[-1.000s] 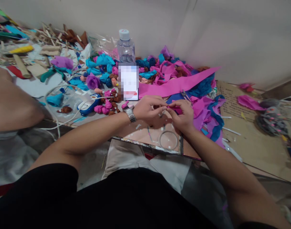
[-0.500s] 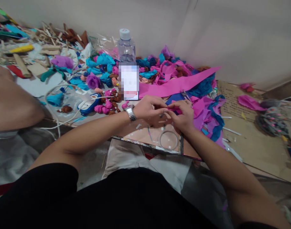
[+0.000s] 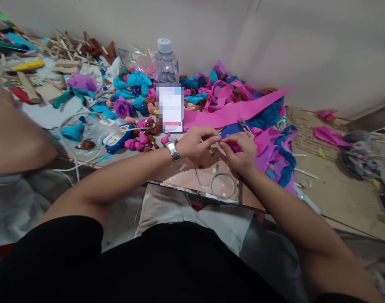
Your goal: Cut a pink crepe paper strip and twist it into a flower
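My left hand [image 3: 199, 142], with a metal watch [image 3: 172, 150] at its wrist, is closed in a pinch on a small piece of pink crepe paper [image 3: 222, 142]. Close beside it, my right hand [image 3: 243, 152] pinches the same piece between thumb and fingers. Most of the piece is hidden by the fingers. Beyond both hands stretches a long pink crepe paper strip [image 3: 236, 113]. Small pliers [image 3: 243, 124] lie just past my right hand, and a ring of thin wire [image 3: 222, 185] rests on the tabletop below my hands.
A phone [image 3: 171, 107] leans against a water bottle [image 3: 167, 63] among several rolled paper flowers [image 3: 123, 107]. Crumpled purple paper [image 3: 270, 153] lies to the right, near a cardboard sheet [image 3: 331, 176]. White cable [image 3: 75, 153] trails off the left edge. Another person's arm [image 3: 19, 130] is at far left.
The fingertips of both hands have shifted slightly around the pink piece, and the left fingers are more curled. Everything else stays in place.
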A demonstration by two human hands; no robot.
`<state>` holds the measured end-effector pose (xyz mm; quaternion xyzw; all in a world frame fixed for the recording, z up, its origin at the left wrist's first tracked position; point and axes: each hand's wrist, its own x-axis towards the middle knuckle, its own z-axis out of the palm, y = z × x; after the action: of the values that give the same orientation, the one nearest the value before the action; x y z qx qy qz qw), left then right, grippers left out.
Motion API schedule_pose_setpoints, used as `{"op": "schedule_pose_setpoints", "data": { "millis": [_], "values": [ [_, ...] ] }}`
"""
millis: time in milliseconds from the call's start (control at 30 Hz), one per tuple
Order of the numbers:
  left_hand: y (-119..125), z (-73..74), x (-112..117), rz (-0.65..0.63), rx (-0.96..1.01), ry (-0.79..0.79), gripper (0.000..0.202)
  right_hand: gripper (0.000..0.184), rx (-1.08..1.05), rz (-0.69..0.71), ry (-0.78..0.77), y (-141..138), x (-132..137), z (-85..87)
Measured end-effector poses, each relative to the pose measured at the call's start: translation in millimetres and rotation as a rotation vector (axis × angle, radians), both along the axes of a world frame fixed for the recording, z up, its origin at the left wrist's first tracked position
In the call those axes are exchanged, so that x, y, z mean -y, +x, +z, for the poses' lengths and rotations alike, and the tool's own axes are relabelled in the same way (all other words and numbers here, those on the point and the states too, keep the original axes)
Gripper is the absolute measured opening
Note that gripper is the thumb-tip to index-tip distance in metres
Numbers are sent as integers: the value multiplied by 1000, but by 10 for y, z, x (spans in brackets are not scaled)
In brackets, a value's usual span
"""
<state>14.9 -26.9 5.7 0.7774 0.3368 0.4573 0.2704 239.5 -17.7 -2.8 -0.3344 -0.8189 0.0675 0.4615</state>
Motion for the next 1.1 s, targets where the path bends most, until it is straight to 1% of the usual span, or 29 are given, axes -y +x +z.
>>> {"op": "schedule_pose_setpoints", "data": {
  "millis": [167, 333, 667, 933, 1100],
  "values": [
    [7, 5, 15, 8, -34, 7, 51, 22, -5, -4, 7, -5, 4, 10],
    [4, 21, 23, -1, -57, 42, 46, 19, -16, 6, 32, -6, 0, 7],
    [-4, -25, 8, 35, -71, 20, 38, 24, 45, 56, -43, -12, -2, -18],
    [-8, -18, 4, 29, -86, 69, 37, 22, 0, 24, -34, -20, -9, -24],
    [-11, -41, -4, 10, -116, 84, 39, 20, 14, 95, -48, 1, -66, -43]
  ]
}}
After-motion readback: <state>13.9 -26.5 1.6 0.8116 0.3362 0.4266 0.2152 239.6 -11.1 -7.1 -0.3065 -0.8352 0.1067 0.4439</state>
